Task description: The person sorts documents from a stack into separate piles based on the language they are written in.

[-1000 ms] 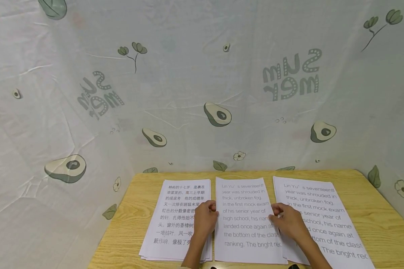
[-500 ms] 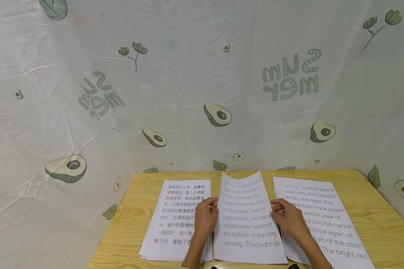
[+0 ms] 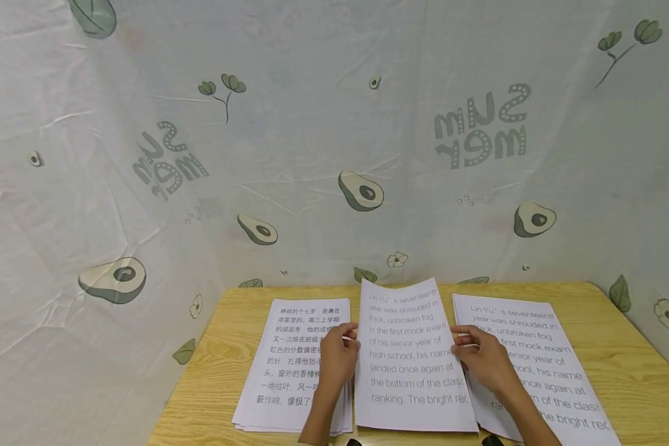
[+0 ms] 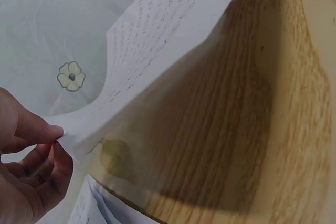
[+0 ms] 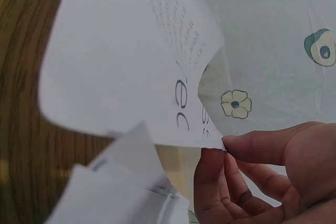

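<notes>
A white sheet of paper printed with large English text is held raised above the table, its top edge curving. My left hand pinches its left edge between thumb and fingertips. At the opposite edge my right hand pinches the sheet the same way. In the left wrist view the sheet bows clear of the wood, with the left thumb on its edge. The right wrist view has the right thumb and forefinger gripping the sheet near its printed margin.
Left of the sheet lies a stack of pages with Chinese text, partly under my left forearm. To the right are pages with English text, partly hidden by my right hand. Behind the wooden table hangs an avocado-print cloth.
Both hands have raised the middle sheet off the table. Its top edge has risen and curved, and the hands have moved slightly upward with it. The side stacks stay put.
</notes>
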{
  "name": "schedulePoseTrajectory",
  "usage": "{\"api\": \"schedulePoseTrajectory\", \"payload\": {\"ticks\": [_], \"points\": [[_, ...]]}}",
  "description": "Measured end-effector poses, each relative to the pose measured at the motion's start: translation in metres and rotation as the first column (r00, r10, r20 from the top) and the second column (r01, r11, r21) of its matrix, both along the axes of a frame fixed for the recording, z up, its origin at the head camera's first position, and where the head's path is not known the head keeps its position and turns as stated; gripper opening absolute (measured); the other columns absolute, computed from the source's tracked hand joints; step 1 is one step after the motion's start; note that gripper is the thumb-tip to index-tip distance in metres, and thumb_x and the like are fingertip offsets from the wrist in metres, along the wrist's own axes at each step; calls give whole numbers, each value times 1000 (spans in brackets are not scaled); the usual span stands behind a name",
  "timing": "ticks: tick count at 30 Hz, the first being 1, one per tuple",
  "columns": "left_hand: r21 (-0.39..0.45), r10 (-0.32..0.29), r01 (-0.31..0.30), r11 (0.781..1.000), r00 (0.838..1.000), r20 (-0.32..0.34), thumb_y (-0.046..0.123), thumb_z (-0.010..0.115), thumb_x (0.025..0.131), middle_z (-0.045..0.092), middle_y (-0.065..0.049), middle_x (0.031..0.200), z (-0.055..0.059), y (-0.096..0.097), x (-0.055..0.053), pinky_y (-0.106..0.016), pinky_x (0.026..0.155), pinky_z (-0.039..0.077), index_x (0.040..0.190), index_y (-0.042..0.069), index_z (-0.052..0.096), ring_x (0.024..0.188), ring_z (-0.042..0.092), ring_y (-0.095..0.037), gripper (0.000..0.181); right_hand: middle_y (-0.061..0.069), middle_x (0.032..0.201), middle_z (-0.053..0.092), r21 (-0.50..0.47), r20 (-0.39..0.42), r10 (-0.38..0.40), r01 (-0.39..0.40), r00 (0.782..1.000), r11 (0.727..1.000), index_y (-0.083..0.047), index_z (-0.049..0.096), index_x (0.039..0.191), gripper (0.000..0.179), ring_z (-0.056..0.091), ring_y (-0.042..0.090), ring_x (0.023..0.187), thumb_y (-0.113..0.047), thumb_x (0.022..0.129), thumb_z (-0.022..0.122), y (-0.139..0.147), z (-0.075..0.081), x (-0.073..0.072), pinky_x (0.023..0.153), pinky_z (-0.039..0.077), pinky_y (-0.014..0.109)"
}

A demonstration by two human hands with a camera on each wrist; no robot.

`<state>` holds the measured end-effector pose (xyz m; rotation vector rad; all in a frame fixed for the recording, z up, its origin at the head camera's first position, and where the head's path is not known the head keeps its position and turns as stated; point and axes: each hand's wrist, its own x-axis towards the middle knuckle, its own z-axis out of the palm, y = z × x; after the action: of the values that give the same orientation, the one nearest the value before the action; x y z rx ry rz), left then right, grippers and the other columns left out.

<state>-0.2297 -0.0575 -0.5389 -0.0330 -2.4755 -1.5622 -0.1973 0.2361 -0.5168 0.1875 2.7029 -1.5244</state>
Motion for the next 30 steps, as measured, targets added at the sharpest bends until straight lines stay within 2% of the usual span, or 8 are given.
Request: {"api": "schedulePoseTrajectory", "payload": {"ticks": [5, 9, 14, 19, 24, 30], "points": [[15, 1, -2, 1000, 1000, 7, -12, 71, 87, 72, -6, 96, 7, 0, -1, -20, 73, 54, 123, 0, 77, 82, 66, -11, 38, 22, 129, 67, -46, -10, 15, -15, 1000, 999, 2, 57, 148, 48, 71, 15, 100, -10, 103, 67, 1, 2, 1, 74, 61, 26], [13, 2, -1, 1000, 1000, -13, -12, 70, 87, 72, -7, 96, 16, -1, -2, -22, 75, 56, 123, -1, 77, 84, 68, -13, 38, 22, 131, 67, -69, -39, 28, -31, 999, 997, 1, 57, 149, 48, 71, 11, 100, -11, 104, 68, 1, 5, 1, 76, 62, 26], [4, 4, -4, 1000, 1000, -31, -10, 71, 88, 72, -6, 97, 24, 1, -3, -22, 74, 56, 124, 0, 77, 84, 68, -11, 38, 24, 132, 67, -57, -72, 30, -34, 997, 998, 2, 57, 149, 48, 73, 15, 104, -11, 104, 68, 4, 10, 0, 78, 63, 27], [18, -3, 4, 1000, 999, -32, -9, 71, 89, 72, -4, 98, 23, 10, -5, -22, 74, 56, 124, 2, 77, 85, 68, -9, 37, 26, 133, 67, -28, -60, 24, -26, 998, 999, 3, 56, 149, 49, 73, 16, 106, -11, 104, 67, 15, 13, 0, 79, 63, 25], [72, -32, 34, 997, 999, -26, -8, 72, 89, 72, -5, 98, 19, 28, -4, -21, 74, 58, 124, 1, 77, 84, 69, -7, 36, 28, 137, 64, -1, -36, 7, -7, 999, 1000, 3, 54, 152, 51, 72, 15, 106, -13, 105, 65, 33, 14, 1, 77, 61, 22], [105, -60, 60, 993, 998, 1, -8, 72, 89, 72, -5, 98, 13, 54, 1, -19, 74, 57, 125, 0, 76, 83, 68, -4, 36, 29, 139, 62, 9, -20, -2, 2, 1000, 1000, 5, 51, 154, 52, 68, 3, 97, -16, 107, 63, 59, 10, 2, 77, 60, 21]]}}
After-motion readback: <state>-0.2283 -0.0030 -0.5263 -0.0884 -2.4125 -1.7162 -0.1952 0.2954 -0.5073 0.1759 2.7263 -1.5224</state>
